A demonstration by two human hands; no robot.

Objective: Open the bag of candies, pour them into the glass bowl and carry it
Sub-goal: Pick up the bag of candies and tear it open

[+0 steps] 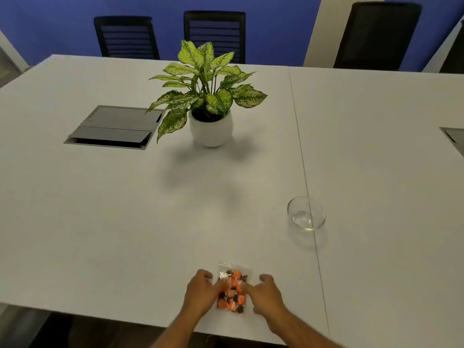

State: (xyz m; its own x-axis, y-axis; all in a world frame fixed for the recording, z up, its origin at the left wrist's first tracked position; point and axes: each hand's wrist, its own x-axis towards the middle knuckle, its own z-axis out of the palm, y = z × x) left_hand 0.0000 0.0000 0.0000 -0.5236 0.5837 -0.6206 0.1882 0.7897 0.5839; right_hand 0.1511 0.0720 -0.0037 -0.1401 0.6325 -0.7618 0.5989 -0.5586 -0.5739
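Blue wall (276,28) runs behind three black chairs (126,37) at the far side of a wide white desk (100,209), which is split by a thin seam toward the right. On the desk, toward the far side, stands a white pot (211,129) with a green speckled plant (206,79); just left of it a grey hatch (113,128) is set into the top. Another hatch shows at the right edge.

Near the front edge lies the bag (232,290) — clear plastic, flat on the desk, packed with orange and dark candies (234,285), its sealed end pointing away from the person. The left hand (202,293) rests against the bag's left side and the right hand (266,295) against its right, both with fingers spread and curved loosely, touching the bag at its edges; neither grip has closed round it, and the bag is not lifted.

The bowl (306,213) — clear glass, holding nothing — sits on the seam, farther back and to the right, well apart from the bag and hands
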